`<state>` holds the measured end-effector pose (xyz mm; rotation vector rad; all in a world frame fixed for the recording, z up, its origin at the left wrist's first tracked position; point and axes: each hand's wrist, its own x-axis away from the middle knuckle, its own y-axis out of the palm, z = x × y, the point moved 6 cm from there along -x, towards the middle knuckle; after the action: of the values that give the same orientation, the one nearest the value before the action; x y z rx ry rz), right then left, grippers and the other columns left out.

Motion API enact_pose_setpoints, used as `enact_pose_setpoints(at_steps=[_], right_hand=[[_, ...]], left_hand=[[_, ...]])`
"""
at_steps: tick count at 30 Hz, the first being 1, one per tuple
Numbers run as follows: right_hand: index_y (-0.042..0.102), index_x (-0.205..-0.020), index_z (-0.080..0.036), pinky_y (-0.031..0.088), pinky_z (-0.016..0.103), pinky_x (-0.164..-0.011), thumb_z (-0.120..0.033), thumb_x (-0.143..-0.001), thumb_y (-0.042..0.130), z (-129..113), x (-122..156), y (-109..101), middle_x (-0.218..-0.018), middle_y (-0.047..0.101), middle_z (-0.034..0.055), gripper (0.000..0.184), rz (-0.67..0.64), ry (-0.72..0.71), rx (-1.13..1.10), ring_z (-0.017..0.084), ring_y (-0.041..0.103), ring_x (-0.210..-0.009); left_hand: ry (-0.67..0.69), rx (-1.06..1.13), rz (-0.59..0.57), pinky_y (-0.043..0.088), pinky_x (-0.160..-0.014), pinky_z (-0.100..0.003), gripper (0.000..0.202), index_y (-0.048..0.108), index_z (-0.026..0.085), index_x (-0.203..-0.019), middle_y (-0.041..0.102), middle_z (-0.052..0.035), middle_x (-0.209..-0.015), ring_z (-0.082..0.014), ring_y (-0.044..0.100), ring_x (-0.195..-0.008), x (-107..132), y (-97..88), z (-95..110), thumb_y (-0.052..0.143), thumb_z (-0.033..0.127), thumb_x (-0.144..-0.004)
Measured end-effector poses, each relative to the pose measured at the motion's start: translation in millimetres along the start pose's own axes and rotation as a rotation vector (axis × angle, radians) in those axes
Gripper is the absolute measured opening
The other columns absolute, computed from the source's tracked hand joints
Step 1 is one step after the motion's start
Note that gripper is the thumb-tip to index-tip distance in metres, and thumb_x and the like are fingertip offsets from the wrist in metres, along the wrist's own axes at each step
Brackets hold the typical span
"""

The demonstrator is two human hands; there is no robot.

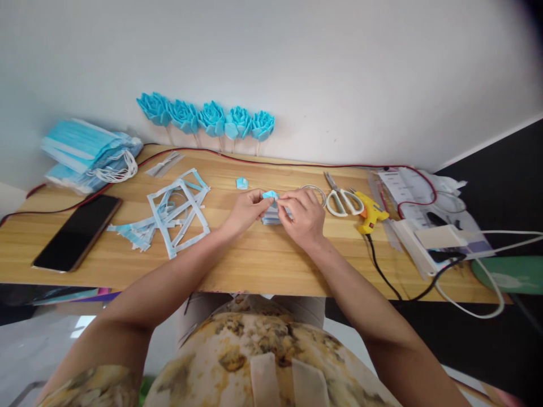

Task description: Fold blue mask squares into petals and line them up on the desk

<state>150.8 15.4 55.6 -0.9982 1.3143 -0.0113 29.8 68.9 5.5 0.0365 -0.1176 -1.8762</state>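
Pinched a small blue fabric piece (270, 195) between left hand (244, 212) and right hand (303, 217), each grip closed on it, over the middle of the surface (254, 260); held it just above a stack of blue pieces (271, 218); had scissors (343, 202) and glue gun (369, 212) toward the right edge, mask frames (178, 217) and phone (78, 232) toward the left.

The folded piece (270, 195) between the left hand (246, 210) and right hand (302, 215) is light blue; the table (254, 265) beneath is pale, grained wood. Right of the right hand, scissors (344, 202) have white handles and the glue gun (370, 212) is yellow (orange trigger). Left of the left hand lie blue-and-white strips (173, 217) and a black phone (78, 232).
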Motion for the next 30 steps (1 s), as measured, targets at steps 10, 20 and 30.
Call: enact_pose_setpoints(at_steps=[10,20,30], right_hand=[[0.066,-0.092,-0.024,0.045,0.034,-0.075,-0.014,-0.085,0.057,9,5,8,-0.092,0.068,0.0036,0.015,-0.113,0.051,-0.002,0.019,0.055,-0.085],[0.068,-0.093,-0.024,0.045,0.037,-0.08,-0.02,-0.085,0.059,13,3,7,-0.097,0.069,0.0035,0.013,-0.185,0.077,-0.096,0.02,0.057,-0.088],[0.057,-0.112,-0.022,0.05,0.032,-0.077,-0.028,-0.084,0.06,44,13,20,-0.091,0.067,0.0025,0.029,-0.232,0.64,-0.709,0.016,0.063,-0.084]], left_hand=[[-0.066,0.127,-0.071,0.034,-0.049,-0.021,0.025,0.051,0.015,-0.063,0.048,0.0035,-0.053,-0.0066,0.042,-0.048,-1,1.5,-6,0.066,0.032,-0.075],[-0.119,0.186,-0.088,0.035,-0.049,-0.022,0.023,0.053,0.015,-0.063,0.051,0.0013,-0.055,-0.0078,0.044,-0.048,-6,-0.9,-15,0.06,0.033,-0.076],[-0.021,-0.124,-0.069,0.034,-0.048,-0.02,0.03,0.048,0.017,-0.057,0.047,0.0035,-0.051,-0.0071,0.041,-0.047,-3,0.2,1,0.061,0.035,-0.078]])
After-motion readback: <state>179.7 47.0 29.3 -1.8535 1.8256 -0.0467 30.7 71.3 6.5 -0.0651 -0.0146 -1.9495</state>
